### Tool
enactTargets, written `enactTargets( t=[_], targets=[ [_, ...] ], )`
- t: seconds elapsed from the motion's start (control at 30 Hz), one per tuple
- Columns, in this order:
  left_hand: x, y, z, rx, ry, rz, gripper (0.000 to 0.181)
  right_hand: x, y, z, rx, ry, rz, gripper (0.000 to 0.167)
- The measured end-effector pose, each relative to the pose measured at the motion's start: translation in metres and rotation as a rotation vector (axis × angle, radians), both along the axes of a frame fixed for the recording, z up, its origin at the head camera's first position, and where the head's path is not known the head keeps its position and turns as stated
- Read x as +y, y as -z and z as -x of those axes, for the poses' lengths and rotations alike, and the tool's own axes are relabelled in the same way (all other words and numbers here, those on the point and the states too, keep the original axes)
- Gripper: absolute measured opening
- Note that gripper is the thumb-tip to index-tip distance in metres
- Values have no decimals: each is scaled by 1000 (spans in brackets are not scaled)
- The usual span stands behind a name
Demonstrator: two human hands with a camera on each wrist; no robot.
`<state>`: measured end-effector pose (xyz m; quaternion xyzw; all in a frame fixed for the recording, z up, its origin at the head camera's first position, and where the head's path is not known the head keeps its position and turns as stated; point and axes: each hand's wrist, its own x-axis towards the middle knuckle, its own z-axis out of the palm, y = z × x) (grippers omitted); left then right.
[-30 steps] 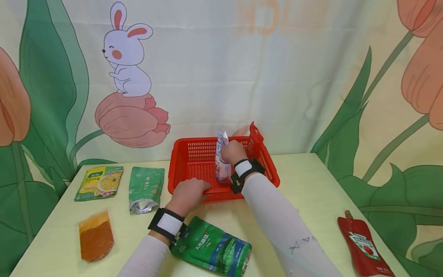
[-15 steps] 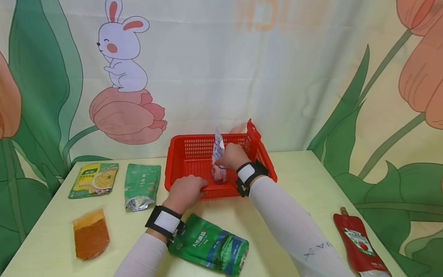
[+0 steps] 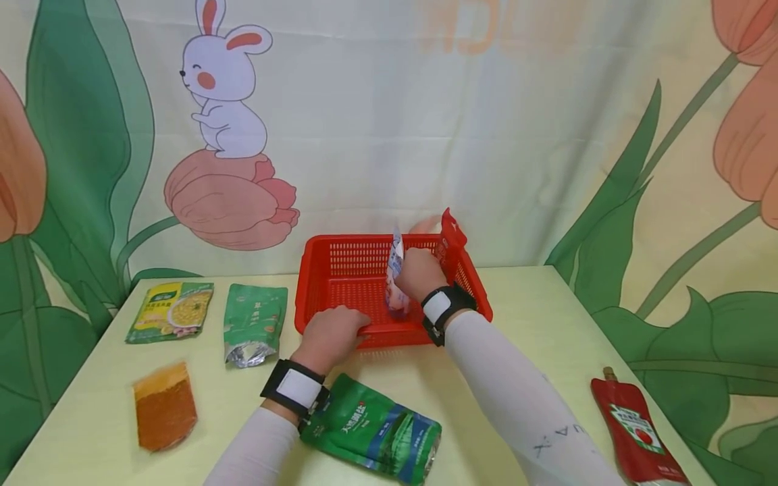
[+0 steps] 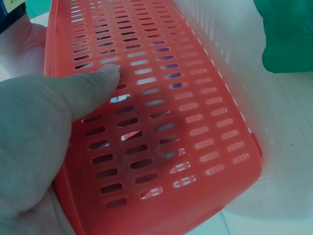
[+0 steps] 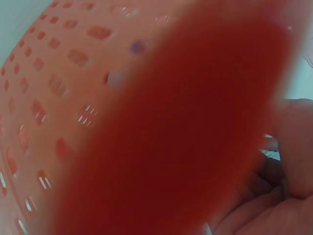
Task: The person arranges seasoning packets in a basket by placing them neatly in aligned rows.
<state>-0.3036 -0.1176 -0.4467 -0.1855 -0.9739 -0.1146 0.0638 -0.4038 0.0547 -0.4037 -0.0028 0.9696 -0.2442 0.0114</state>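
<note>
In the head view, my left hand grips the near rim of the red basket; its thumb lies along the slotted outer wall in the left wrist view. Inside the basket, my right hand has curled fingers against a white and purple packet, which stands upright; the fingertips are hidden. A red packet stands at the basket's right side, behind that hand. The basket's rim blurs across the right wrist view, beside the right hand.
Left of the basket lie a yellow-green packet, a green pouch and an orange-brown packet. A green and blue pouch lies in front, partly by the left wrist. A red spouted pouch is at the right.
The white and purple packet has shifted slightly right within the basket, along with the right hand. The left hand keeps its hold on the rim. The head view has moved a little.
</note>
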Motion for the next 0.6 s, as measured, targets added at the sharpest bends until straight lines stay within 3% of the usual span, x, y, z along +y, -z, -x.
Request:
enactTargets(
  t=[0.33, 0.6],
  targets=[
    [2, -4, -1, -1, -3, -5, 23, 8, -2, -2, -43, 108, 123, 24],
    [0, -2, -2, -4, 4, -9, 18, 11, -4, -7, -17, 68, 36, 21]
  ],
)
